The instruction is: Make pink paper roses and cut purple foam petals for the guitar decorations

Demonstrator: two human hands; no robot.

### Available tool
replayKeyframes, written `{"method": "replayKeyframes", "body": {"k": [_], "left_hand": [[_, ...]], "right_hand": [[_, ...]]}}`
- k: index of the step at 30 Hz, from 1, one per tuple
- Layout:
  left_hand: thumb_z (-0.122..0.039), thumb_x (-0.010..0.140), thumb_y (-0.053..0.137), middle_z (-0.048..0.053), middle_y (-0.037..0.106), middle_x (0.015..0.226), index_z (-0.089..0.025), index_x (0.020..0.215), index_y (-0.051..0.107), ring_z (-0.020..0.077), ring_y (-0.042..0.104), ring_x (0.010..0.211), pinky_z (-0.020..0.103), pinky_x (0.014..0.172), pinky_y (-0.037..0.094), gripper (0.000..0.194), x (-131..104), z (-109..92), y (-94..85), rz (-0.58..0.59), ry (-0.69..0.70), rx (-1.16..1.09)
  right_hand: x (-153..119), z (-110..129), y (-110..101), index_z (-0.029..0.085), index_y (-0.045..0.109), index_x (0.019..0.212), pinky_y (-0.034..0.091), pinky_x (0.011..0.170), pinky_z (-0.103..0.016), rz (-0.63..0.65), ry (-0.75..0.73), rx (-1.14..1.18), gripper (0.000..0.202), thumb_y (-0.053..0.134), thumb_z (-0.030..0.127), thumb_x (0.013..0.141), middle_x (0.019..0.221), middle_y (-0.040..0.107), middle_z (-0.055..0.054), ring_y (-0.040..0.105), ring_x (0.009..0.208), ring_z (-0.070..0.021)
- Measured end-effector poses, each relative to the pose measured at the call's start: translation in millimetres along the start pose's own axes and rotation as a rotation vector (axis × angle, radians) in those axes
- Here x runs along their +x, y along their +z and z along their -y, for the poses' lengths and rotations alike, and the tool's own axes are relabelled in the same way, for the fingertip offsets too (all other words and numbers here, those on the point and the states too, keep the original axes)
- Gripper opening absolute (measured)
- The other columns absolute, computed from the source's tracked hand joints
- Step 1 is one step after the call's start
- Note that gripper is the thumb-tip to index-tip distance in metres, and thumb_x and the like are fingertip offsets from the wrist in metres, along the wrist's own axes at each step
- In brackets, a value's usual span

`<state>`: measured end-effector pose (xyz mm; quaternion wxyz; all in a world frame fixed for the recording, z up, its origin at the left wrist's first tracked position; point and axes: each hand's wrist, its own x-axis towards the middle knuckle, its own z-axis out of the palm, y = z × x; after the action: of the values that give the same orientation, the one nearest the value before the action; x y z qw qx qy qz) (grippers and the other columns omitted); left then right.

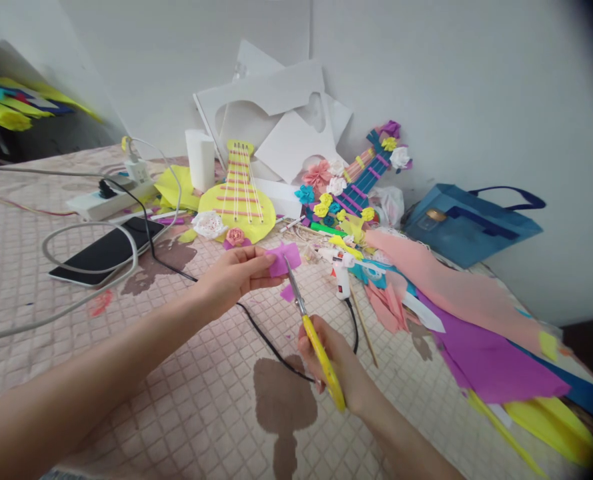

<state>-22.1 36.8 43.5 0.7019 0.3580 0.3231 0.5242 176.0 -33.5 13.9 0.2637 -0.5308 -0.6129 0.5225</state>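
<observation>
My left hand (pixel 243 272) pinches a small piece of purple crepe paper (pixel 287 260) above the quilted cloth. In my right hand (pixel 339 363) are scissors (pixel 321 353) with yellow handles, and their blades reach up to the paper's lower edge. Whether the blades are cutting into it, I cannot tell. Below the blades lies another purple scrap (pixel 288 293). Beyond my hands stands a yellow guitar-shaped piece (pixel 237 200) with white strings, a white paper flower and a pink one at its base. A blue guitar-shaped piece (pixel 359 190) covered in paper flowers leans to its right.
A white glue gun (pixel 341 270) lies right of the scissors, its black cord crossing the cloth. Crepe paper sheets (pixel 496 353) spread along the right edge by a blue bag (pixel 471 223). At left are a tablet (pixel 109 250) and a power strip (pixel 109 199). White cut-out boards (pixel 296 143) lean behind.
</observation>
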Motion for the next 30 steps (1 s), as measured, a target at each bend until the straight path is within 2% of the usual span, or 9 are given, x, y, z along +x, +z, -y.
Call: {"method": "replayKeyframes", "body": {"k": [5,8,12,16,23,30], "left_hand": [[-0.021,0.08,0.07,0.008,0.073,0.08,-0.012,0.079,0.064,0.017,0.071,0.075,0.032,0.079,0.058,0.011,0,0,1.2,-0.022,-0.021,-0.014],[-0.02,0.08,0.069,0.007,0.073,0.078,-0.011,0.078,0.063,0.0167,0.071,0.073,0.031,0.078,0.059,0.011,0,-1,1.2,-0.037,-0.027,-0.014],[-0.02,0.078,0.071,0.005,0.072,0.076,-0.012,0.073,0.062,0.0158,0.07,0.073,0.031,0.079,0.058,0.013,-1,-3,1.7,-0.038,-0.038,0.0],[-0.02,0.075,0.074,0.003,0.071,0.073,-0.013,0.07,0.061,0.0159,0.07,0.071,0.03,0.076,0.058,0.016,-3,-4,2.7,-0.025,-0.055,0.009],[-0.023,0.072,0.076,0.001,0.069,0.071,-0.012,0.072,0.06,0.0158,0.071,0.07,0.029,0.075,0.058,0.02,-4,1,3.2,0.013,-0.085,0.043],[-0.023,0.069,0.079,-0.001,0.067,0.069,-0.012,0.069,0.057,0.0165,0.071,0.068,0.028,0.074,0.059,0.025,-5,3,5.1,0.041,-0.119,0.012]], "right_hand": [[2,-9,0,0.023,0.041,0.077,0.034,0.039,-0.02,-0.009,0.004,-0.033,0.034,0.058,0.052,0.081,0.055,0.041,0.008,0.036,0.041,-0.0071],[1,-6,-1,0.022,0.041,0.077,0.031,0.036,-0.019,-0.02,0.0,-0.074,0.039,0.055,0.059,0.081,0.054,0.038,0.008,0.034,0.041,-0.0068],[-3,1,-4,0.022,0.042,0.083,0.034,0.035,-0.019,0.069,-0.013,-0.034,0.048,0.049,0.07,0.08,0.058,0.038,0.008,0.035,0.041,-0.0063],[-5,2,-6,0.022,0.043,0.09,0.039,0.039,-0.02,0.136,-0.047,0.002,0.052,0.043,0.073,0.081,0.058,0.04,0.008,0.037,0.042,-0.0062],[-4,1,-5,0.021,0.043,0.087,0.039,0.039,-0.02,0.115,-0.004,0.034,0.062,0.042,0.082,0.072,0.057,0.038,0.009,0.035,0.043,-0.0057],[-2,3,-2,0.022,0.041,0.084,0.035,0.037,-0.017,0.121,0.035,0.102,0.064,0.043,0.084,0.068,0.051,0.036,0.01,0.03,0.041,-0.005]]}}
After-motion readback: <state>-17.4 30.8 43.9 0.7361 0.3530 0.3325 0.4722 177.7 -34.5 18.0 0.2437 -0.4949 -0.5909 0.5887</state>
